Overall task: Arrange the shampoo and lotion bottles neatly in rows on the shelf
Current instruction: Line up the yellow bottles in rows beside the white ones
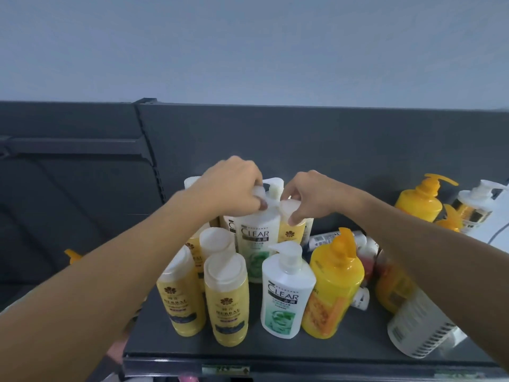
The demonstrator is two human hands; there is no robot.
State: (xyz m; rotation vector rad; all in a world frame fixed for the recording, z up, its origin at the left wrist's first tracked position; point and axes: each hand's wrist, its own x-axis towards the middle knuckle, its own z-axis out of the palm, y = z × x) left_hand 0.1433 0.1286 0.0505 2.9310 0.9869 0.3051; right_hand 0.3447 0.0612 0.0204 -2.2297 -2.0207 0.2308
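My left hand (234, 188) grips the pump top of a white CLEAR bottle (257, 238) standing mid-shelf. My right hand (308, 197) pinches the white cap of a yellow Herbal bottle (290, 230) right beside it. In front stand two yellow Herbal bottles (180, 293) (228, 299), another white CLEAR pump bottle (285, 296) and a yellow pump bottle (333, 288). More white-capped bottles (216, 241) stand behind the front row. All rest on a dark grey shelf (248, 351).
Several bottles lie tumbled at the right, among them a white one on its side (418, 329). A yellow pump bottle (421, 199) and a clear-and-white pump bottle (476, 208) stand at the back right. The shelf's back panel (330, 139) rises behind.
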